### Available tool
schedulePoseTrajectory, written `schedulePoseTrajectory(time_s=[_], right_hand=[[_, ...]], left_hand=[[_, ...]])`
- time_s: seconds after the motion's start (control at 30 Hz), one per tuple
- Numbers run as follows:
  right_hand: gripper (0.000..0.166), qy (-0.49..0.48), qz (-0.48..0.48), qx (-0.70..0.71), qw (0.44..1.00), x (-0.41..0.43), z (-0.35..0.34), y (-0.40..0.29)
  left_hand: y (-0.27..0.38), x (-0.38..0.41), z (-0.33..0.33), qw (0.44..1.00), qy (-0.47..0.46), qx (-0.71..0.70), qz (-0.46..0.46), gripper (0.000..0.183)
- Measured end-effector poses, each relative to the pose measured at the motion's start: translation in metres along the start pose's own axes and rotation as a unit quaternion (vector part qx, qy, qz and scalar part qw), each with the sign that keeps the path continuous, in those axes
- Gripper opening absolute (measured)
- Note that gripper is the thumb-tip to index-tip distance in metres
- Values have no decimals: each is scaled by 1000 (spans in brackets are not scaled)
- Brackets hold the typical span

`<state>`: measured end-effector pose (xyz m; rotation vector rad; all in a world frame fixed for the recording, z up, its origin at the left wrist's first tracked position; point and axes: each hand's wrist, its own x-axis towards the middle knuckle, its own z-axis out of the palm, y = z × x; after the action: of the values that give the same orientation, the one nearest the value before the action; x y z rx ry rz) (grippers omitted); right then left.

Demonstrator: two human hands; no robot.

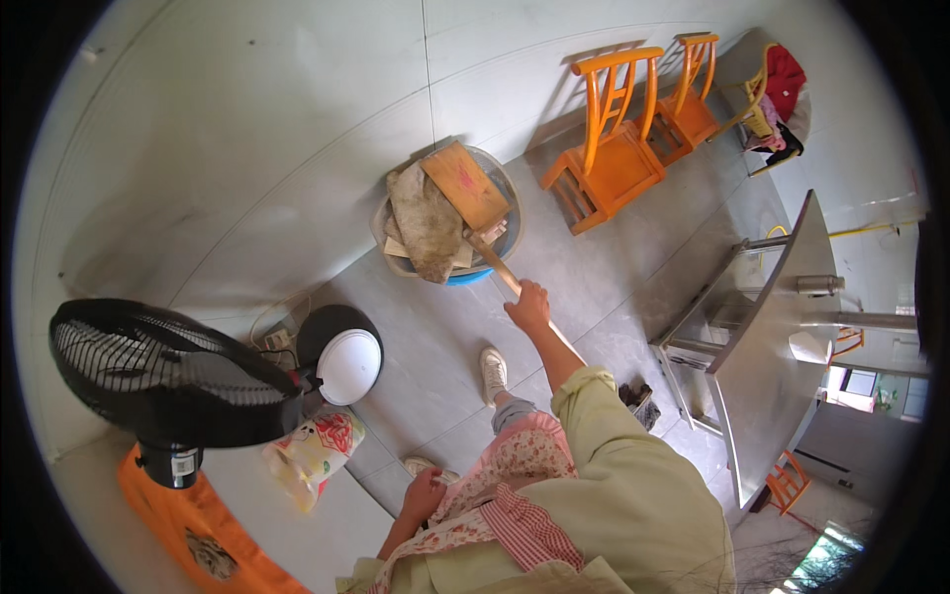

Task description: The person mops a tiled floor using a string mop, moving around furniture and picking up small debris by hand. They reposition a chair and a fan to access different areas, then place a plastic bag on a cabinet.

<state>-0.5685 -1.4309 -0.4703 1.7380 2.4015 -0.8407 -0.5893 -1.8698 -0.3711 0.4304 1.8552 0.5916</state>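
My right hand (530, 306) is closed around a long wooden stick (496, 263). The stick's far end reaches the rim of a grey plastic basket (514, 174), and its near end passes out of sight behind my forearm. In the basket lie an orange-brown wooden board (466, 185) with a pink mark, a stained brown cloth (427, 223) and pale wood pieces (397, 247). A blue basin (469, 278) shows under the basket. Low beside my floral apron (531, 453) hangs my left hand (423, 494), its fingers curled; whether it grips anything is hidden.
A black fan (178, 379) and a printed plastic bag (315, 453) are at the left, by a white-lidded bin (350, 367). Orange wooden chairs (612, 167) line the wall. To the right stands a metal table (779, 334) with a metal flask (820, 285); a dark bag (640, 405) lies near its legs.
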Motion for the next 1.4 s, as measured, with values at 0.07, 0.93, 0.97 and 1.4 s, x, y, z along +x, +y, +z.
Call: schedulePoseTrajectory(time_s=[0.07, 0.93, 0.97, 1.4], right_hand=[[62, -12, 18, -11, 1000, 36, 5, 5], [30, -192, -74, 252, 946, -88, -102, 35], [30, -198, -72, 255, 944, -89, -102, 35], [29, -206, -81, 248, 943, -91, -106, 33]], left_hand=[[44, 39, -3, 999, 18, 30, 6, 35], [215, 431, -2, 620, 113, -777, -3, 34], [214, 431, -4, 627, 116, -770, 7, 34], [129, 351, -49, 724, 116, -678, 44, 40]])
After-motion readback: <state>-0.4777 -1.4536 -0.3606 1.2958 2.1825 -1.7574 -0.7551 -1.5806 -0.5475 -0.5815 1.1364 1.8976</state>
